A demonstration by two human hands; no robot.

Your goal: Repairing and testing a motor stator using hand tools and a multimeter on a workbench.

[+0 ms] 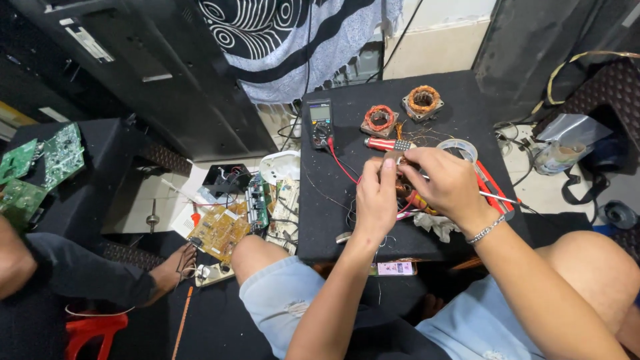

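Scene: a person is sitting over a small black desk (pixel 320 220), seen from a head camera looking down.
Left hand: the left hand (pixel 375 200) is closing its grip on a small coil part (pixel 402 189), thumb and fingers pinched together on it.
Right hand: the right hand (pixel 448 181) is pressing in from the other side, its grip clamped on the same part; a chain bracelet (pixel 487 231) is hanging at the wrist.
Part: the coil part is sitting just above the desk's middle, mostly hidden between both hands, so its detail cannot be told.
Near the hands: a red-handled screwdriver (pixel 389 144) is lying just beyond the fingers; a tape roll (pixel 460 148) is lying near the right hand.
Further back: a multimeter (pixel 321 123) and two copper windings (pixel 380 119) (pixel 423 100) are resting at the far edge.
Doing it well: judging from the loose fine wires around, keeping the part low over the desk and steadying it with both hands is helping avoid snagging or snapping them.
Left of desk: circuit boards (pixel 221 230) are lying on the floor.
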